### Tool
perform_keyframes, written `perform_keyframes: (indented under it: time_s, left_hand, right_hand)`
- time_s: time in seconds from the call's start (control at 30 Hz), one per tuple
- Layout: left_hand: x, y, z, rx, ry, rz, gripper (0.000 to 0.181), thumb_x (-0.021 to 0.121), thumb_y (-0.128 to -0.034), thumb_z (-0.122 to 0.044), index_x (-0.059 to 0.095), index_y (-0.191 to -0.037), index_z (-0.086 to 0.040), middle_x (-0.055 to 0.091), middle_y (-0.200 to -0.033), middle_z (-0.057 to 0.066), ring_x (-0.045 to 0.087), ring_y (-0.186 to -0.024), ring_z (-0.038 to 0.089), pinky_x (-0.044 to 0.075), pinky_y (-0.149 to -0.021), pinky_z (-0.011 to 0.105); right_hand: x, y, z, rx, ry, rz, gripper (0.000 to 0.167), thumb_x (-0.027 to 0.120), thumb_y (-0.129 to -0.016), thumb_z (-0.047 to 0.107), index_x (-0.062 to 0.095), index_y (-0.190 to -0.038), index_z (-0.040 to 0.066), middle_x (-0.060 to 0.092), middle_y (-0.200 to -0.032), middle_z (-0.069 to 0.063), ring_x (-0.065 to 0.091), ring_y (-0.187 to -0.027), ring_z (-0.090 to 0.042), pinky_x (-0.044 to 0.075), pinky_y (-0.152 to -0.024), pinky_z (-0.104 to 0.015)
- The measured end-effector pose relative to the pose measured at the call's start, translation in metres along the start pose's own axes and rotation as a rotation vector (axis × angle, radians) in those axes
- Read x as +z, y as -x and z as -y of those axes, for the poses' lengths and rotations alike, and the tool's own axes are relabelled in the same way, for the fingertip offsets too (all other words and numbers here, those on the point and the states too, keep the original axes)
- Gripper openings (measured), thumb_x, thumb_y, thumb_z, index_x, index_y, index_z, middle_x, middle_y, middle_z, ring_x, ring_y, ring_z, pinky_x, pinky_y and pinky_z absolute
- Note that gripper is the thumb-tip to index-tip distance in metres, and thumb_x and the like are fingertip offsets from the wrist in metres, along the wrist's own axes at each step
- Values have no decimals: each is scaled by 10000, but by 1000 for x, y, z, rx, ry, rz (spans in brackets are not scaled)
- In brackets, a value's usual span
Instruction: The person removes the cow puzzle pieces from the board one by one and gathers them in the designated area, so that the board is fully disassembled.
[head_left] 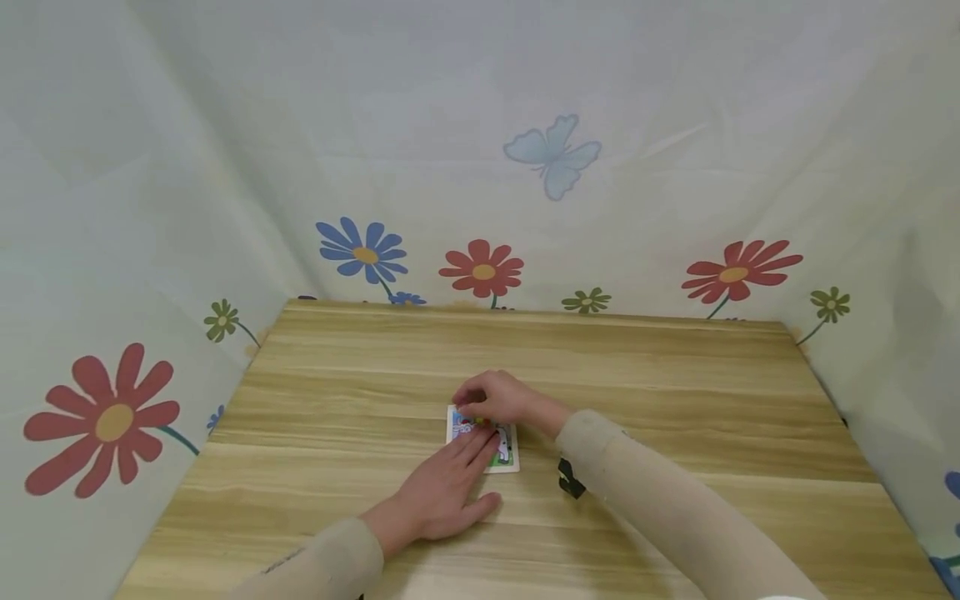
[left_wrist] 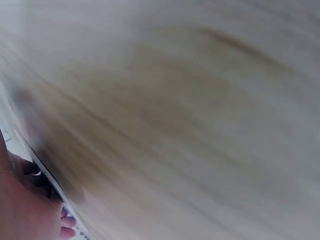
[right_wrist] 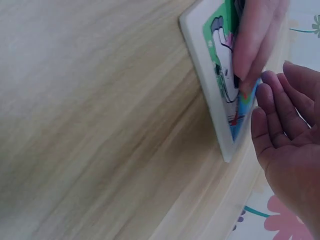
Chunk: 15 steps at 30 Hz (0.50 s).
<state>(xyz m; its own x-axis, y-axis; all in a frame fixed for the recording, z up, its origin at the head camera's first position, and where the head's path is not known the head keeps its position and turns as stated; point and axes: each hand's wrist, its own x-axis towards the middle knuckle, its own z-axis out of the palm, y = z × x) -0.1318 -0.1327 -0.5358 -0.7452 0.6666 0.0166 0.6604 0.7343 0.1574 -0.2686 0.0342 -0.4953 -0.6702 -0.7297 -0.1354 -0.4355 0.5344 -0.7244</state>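
A small picture board (head_left: 512, 463) with a white rim lies flat on the wooden table. Its colourful print shows a white animal with black marks on green, and blue towards one end. My left hand (head_left: 442, 490) rests on the board with fingers fairly straight, covering much of the picture; the thumb lies out over the wood. At the board's far edge is my right hand (head_left: 498, 395), its fingers bent. The right wrist view shows those loosely curved fingers (right_wrist: 272, 115) beside the edge, with nothing visible between them and the thumb. Whether the tips touch the board is unclear.
The wooden table (head_left: 337, 375) extends around the board on all sides. A white cloth (head_left: 420, 100) printed with flowers and a butterfly hangs behind and along both sides. A small black object (head_left: 570, 479) shows beneath the right sleeve.
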Motion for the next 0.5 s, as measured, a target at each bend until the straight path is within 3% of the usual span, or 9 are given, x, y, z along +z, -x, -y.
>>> perform_keyframes:
  time_s: [0.27, 0.5]
  left_hand:
    - [2, 2, 1, 41, -31, -53, 760, 439, -1101, -493, 347, -1620, 54, 312, -1700, 223, 285, -1586, 332, 290, -1276, 440]
    - [0, -1, 2, 20, -12, 2, 769, 383, -1113, -513, 288, -1649, 29, 250, -1728, 202, 211, -1612, 315, 229, -1299, 429]
  right_hand:
    - [0, 0, -2, 30, -24, 12, 230, 678, -1054, 181, 772, -1242, 86, 763, -1168, 8, 638, -975, -115, 549, -957, -314]
    - [-2, -2, -3, 5, -51, -10, 226, 682, -1050, 169, 769, -1230, 65, 765, -1164, -12, 678, -1065, -129, 556, -1017, -343]
